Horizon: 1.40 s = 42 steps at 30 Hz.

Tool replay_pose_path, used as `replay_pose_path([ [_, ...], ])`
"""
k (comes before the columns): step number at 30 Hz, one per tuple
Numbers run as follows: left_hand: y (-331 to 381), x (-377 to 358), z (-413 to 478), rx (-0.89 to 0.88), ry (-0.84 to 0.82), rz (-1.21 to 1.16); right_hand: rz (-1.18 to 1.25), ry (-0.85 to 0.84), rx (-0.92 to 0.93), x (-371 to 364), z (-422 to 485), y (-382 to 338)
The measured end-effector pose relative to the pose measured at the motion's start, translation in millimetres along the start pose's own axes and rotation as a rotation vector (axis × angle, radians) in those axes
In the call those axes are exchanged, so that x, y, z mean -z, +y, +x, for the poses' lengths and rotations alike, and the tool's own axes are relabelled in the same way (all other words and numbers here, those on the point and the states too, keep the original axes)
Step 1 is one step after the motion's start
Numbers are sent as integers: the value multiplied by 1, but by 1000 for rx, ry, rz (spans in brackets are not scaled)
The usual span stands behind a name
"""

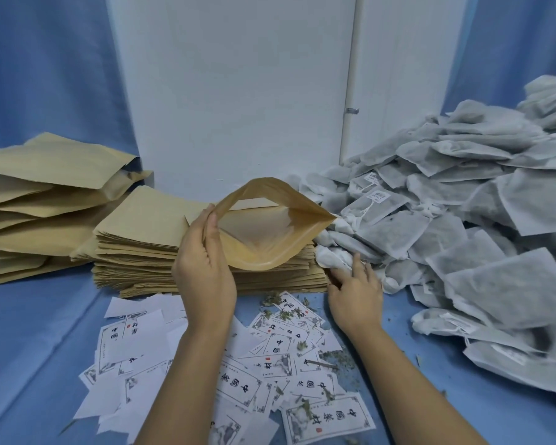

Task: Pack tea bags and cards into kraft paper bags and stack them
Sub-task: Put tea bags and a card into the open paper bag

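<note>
My left hand [203,264] pinches the left corner of a kraft paper bag [270,226] and holds it up with its mouth spread wide toward me; the inside looks empty. The bag hovers over a flat stack of empty kraft bags [142,232]. My right hand [355,290] reaches into the near edge of a big heap of white tea bags [463,226], fingers curled around one tea bag [331,256] at the heap's left foot. Printed white cards [270,374] lie scattered on the blue cloth below both wrists.
A taller pile of bulging kraft bags [39,194] sits at the far left. A white panel [238,91] stands behind the work area, with blue curtain on both sides. Loose tea leaves [334,358] litter the cards and cloth.
</note>
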<state>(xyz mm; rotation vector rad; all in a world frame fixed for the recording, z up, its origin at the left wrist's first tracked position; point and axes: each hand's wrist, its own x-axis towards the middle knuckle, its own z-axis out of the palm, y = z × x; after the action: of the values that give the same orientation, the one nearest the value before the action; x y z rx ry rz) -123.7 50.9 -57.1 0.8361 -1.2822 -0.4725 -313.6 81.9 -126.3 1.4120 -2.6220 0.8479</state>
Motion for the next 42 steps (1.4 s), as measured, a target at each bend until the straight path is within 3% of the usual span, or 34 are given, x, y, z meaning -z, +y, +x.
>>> replay_pose_path([
  [2,1,0,-1,-10,-12,5,-18,-24,2,0,2,1],
  [4,1,-1,-2,-26,-22,11,18,55,18,0,3,1],
  [9,2,-1,-2,-39,-9,14,333,596,89,12,-2,-8],
  [11,2,-1,-1,-28,7,14,517,739,177,16,-5,-16],
  [15,2,1,2,-9,61,-8,779,690,261,12,-10,-24],
  [23,0,2,3,-24,69,-6,673,245,134,-1,-4,-18],
  [28,1,1,4,-30,103,-28,855,582,194,14,-7,-27],
  [30,2,2,5,-22,143,-45,1011,581,196,28,-7,-36],
  [33,3,3,6,-24,188,-72,1195,278,203,52,-2,-45],
  [36,1,5,9,-42,200,-66,1376,-439,67,67,4,-44],
  [38,-3,7,12,-58,196,-51,1520,-804,28,73,1,-43],
  [42,-11,9,11,-155,117,7,1789,-1123,217,80,-6,-45],
])
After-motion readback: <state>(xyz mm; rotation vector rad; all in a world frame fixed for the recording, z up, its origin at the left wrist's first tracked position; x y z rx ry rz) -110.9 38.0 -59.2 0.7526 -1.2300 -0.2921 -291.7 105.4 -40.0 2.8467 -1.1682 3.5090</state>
